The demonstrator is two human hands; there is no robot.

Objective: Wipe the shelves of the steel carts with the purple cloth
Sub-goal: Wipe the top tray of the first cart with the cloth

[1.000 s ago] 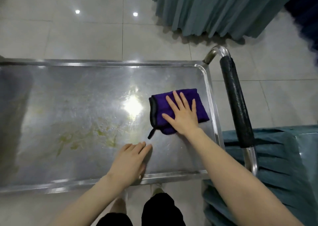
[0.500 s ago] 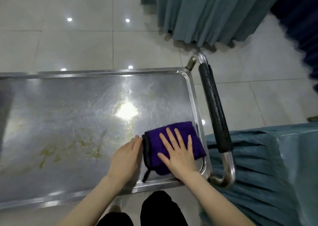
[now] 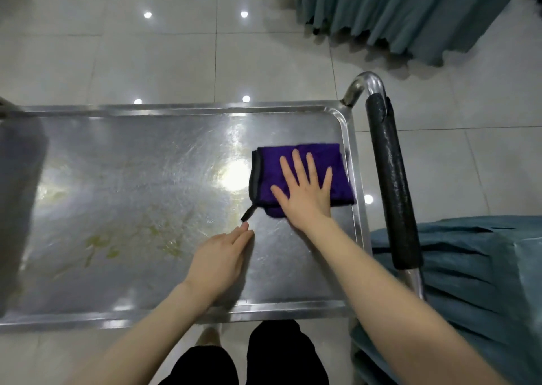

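Nearest: person's legs (image 3: 205, 364), just this side of the cart's front rim (image 3: 146, 314). Left hand (image 3: 218, 255) lies flat on the bare steel shelf (image 3: 132, 164) just inside that rim, fingers straight and together, gripping nothing. Right hand (image 3: 305, 197) is further in, fingers splayed, palm pressing the purple cloth (image 3: 319, 157), no grasp. Cloth is folded, at the shelf's right end, right edge touching the raised side rim; its black loop (image 3: 247, 213) trails toward the left fingertips. Open steel runs left of the cloth, with yellowish smears (image 3: 108, 246) near-left. Black-sleeved handle (image 3: 390, 185) sits just beyond the right rim. Count: one cart, one shelf visible, one cloth, two hands, one teal drape (image 3: 469, 267) at right, one far teal curtain (image 3: 396, 12)
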